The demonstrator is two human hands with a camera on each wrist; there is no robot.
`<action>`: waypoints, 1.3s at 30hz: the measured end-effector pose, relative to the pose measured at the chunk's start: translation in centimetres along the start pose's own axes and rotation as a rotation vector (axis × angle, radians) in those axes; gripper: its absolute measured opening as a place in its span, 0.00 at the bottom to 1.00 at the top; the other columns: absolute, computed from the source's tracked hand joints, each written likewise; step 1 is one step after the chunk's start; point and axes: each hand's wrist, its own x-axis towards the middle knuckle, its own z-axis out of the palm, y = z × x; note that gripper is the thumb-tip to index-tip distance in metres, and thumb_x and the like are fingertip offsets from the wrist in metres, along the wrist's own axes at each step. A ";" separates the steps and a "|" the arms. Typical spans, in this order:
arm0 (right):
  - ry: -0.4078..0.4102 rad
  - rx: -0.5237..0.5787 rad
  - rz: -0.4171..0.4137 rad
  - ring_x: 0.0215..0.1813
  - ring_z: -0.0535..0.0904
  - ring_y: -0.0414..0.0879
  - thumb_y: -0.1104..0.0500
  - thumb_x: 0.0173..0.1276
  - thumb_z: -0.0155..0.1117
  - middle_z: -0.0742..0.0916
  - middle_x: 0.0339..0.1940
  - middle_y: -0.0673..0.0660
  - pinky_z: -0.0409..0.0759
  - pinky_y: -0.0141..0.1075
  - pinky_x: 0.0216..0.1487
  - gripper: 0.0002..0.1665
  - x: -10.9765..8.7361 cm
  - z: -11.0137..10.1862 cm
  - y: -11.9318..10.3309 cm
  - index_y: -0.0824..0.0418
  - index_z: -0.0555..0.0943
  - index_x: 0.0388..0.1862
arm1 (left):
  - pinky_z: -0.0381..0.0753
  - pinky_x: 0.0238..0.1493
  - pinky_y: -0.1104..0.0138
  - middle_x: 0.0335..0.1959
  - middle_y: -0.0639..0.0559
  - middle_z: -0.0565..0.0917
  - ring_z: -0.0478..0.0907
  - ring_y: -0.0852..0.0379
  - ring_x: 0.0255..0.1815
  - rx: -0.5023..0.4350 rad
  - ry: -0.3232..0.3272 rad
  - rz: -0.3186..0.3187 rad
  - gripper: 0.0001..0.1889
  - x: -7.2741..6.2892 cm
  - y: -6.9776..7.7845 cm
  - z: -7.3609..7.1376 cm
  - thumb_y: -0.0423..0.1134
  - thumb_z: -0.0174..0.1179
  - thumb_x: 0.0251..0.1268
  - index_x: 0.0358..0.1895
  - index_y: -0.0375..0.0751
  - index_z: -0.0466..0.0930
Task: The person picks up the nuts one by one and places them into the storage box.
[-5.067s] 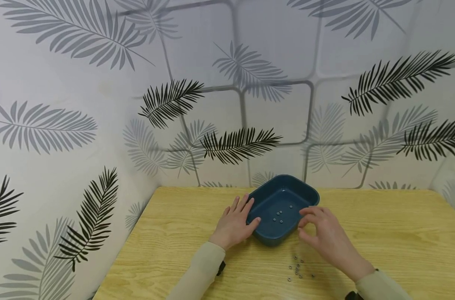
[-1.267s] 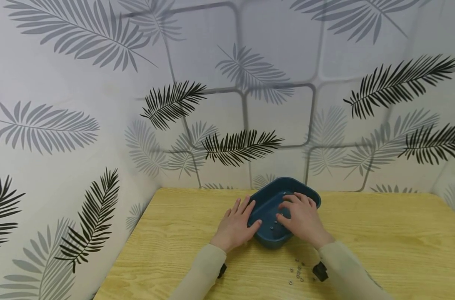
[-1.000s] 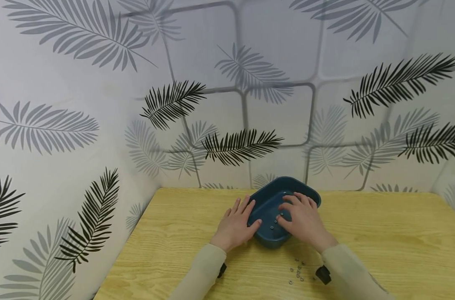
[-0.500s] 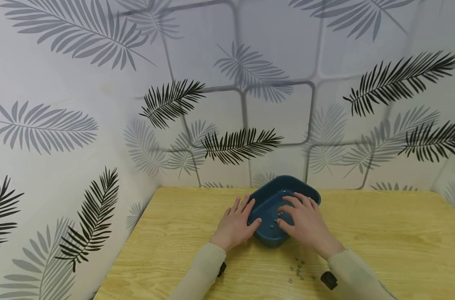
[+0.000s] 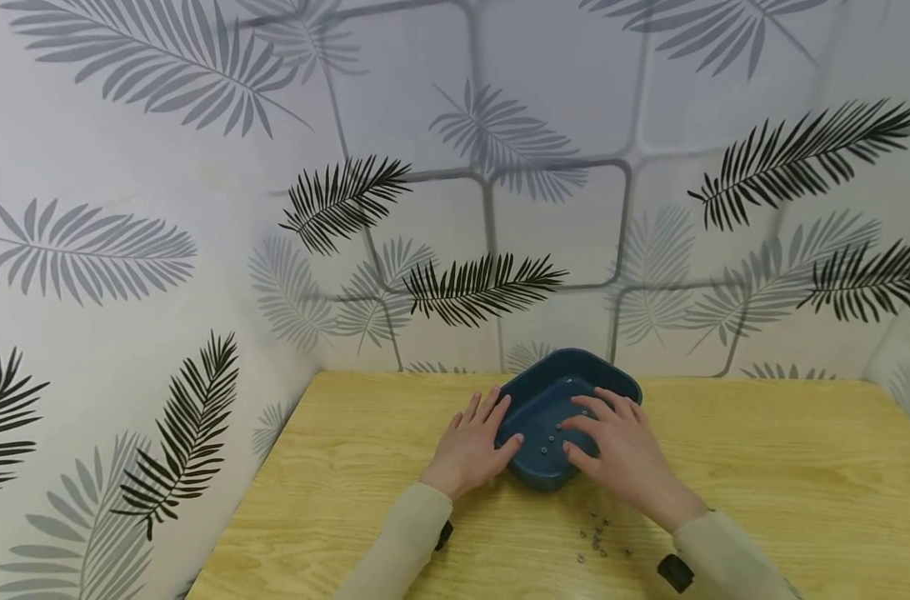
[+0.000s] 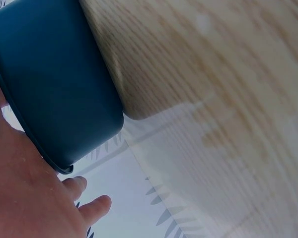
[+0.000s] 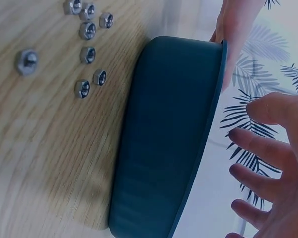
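A dark blue rectangular tray (image 5: 539, 482) stands at an angle on the table near its back edge. My left hand (image 5: 466, 450) rests on its left rim with the fingers straight; in the left wrist view the tray's outer wall (image 6: 59, 74) shows beside that hand. Over the tray's right side my right hand (image 5: 623, 450) hovers, fingers apart and loosely bent, nothing seen between them. Several small metal nuts (image 5: 551, 438) lie on the tray floor, partly hidden by the right hand. Several more hex nuts (image 7: 88, 30) lie loose on the table in front of the tray.
The light wooden table (image 5: 335, 483) reaches back to a wall (image 5: 440, 225) with a leaf pattern. A black wrist strap piece (image 5: 676, 573) sits under the right sleeve, close to the loose nuts.
From pinched fingers at the right rim, my right hand moved left over the tray and its fingers spread; over the last second it shifted slightly back right. The left hand stayed put.
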 end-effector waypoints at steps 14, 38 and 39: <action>0.010 0.038 0.002 0.70 0.62 0.65 0.51 0.64 0.70 0.79 0.63 0.60 0.58 0.68 0.62 0.13 -1.7 -1.4 -0.3 0.51 0.87 0.46 | 0.52 0.73 0.47 0.81 0.52 0.47 0.41 0.47 0.80 -0.006 -0.016 -0.002 0.36 -0.1 0.2 -0.3 0.64 0.40 0.76 0.80 0.52 0.50; 0.120 0.055 -0.008 0.64 0.69 0.61 0.55 0.59 0.73 0.83 0.56 0.57 0.62 0.63 0.59 0.08 -5.1 -2.7 -0.5 0.49 0.86 0.38 | 0.52 0.73 0.47 0.81 0.53 0.46 0.40 0.49 0.80 -0.015 -0.009 -0.006 0.36 0.0 -0.1 0.0 0.64 0.40 0.75 0.80 0.53 0.50; 0.112 0.055 -0.004 0.64 0.68 0.61 0.55 0.60 0.73 0.83 0.56 0.57 0.62 0.63 0.59 0.08 -5.2 -2.8 -0.5 0.48 0.86 0.38 | 0.51 0.73 0.47 0.81 0.54 0.45 0.40 0.49 0.80 -0.018 -0.010 -0.006 0.36 -0.1 0.0 -0.1 0.64 0.40 0.75 0.80 0.53 0.50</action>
